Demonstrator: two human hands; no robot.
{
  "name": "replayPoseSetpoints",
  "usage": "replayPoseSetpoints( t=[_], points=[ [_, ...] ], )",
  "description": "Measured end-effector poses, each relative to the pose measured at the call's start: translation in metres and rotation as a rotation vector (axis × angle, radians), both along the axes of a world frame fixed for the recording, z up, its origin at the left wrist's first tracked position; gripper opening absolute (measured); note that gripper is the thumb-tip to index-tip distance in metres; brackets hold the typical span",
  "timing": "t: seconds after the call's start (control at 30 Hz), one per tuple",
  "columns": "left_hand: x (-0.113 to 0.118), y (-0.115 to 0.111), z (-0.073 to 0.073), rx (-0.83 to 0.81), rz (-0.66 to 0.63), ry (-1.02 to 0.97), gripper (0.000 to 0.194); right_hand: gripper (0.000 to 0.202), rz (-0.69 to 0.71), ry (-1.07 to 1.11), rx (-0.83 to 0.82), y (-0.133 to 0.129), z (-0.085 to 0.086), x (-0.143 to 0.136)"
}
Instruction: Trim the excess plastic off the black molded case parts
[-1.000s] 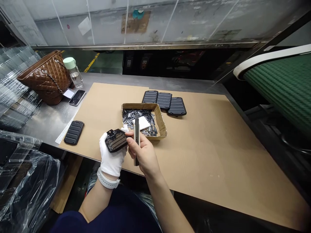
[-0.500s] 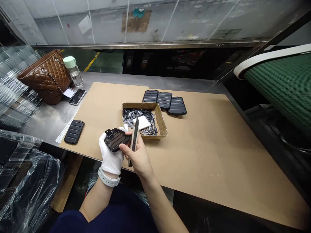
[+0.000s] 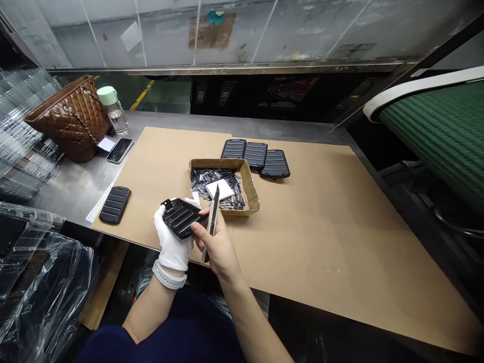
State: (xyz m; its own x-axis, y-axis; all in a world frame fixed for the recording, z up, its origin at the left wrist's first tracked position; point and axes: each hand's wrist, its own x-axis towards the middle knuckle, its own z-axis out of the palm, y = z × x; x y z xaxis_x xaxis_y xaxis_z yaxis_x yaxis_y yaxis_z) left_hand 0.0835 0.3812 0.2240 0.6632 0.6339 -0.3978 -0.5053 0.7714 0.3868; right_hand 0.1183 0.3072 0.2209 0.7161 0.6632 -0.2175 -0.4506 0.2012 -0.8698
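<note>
A black ribbed plastic part (image 3: 180,218) rests in my left hand (image 3: 172,247), which wears a white glove and has its fingers round the part's edge. My bare right hand (image 3: 217,244) grips a utility knife (image 3: 212,217) whose blade points up and away from me. The thumb and fingers of that hand also touch the right edge of the black part. Just beyond my hands stands a cardboard box (image 3: 249,189) with many small black pieces (image 3: 204,176) and a white block (image 3: 220,190) in it.
Three ribbed black parts (image 3: 256,155) lie behind the box, and another (image 3: 115,204) lies at the left of the cardboard sheet (image 3: 302,227). A phone (image 3: 120,150), a bottle (image 3: 118,118) and a brown bag (image 3: 75,118) are at the back left. A green conveyor belt (image 3: 438,121) stands at the right.
The black part has turned slightly in my hands and tilts differently. My right hand and the knife have shifted a little to the right.
</note>
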Motion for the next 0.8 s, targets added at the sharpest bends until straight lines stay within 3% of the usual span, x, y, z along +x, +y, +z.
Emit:
replayPoseSetpoints(
  t=[0.37,0.6,0.8],
  points=[
    [-0.002,-0.008,0.005,-0.023,-0.003,0.087,0.031,0.054,0.091,0.023,0.043,-0.008,0.001,0.002],
    [0.003,-0.005,0.002,-0.056,0.041,0.041,0.031,0.05,-0.045,-0.116,-0.06,-0.006,-0.001,0.0],
    [0.004,-0.002,0.005,-0.17,0.069,0.051,0.032,0.072,-0.12,-0.321,-0.131,0.0,-0.006,-0.01]
  ],
)
